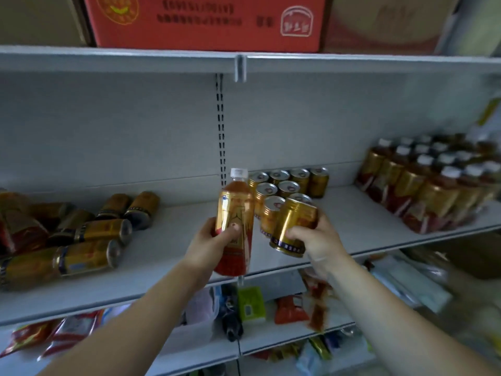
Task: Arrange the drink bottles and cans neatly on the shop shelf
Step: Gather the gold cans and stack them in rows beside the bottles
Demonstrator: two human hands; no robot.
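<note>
Two drinks are gripped: the left hand (214, 240) holds a bottle (235, 210) upright just left of the standing cans (287, 185); the right hand (317, 240) holds a can (294, 221) at their front, probably to join them.

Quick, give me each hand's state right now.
Left hand: closed around the tea bottle, held upright.
Right hand: closed around a gold can, tilted.

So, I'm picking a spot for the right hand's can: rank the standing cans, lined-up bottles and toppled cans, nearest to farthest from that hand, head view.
1. standing cans, just behind the right hand.
2. lined-up bottles, at the right end of the shelf.
3. toppled cans, far left, beyond the left hand.
</note>
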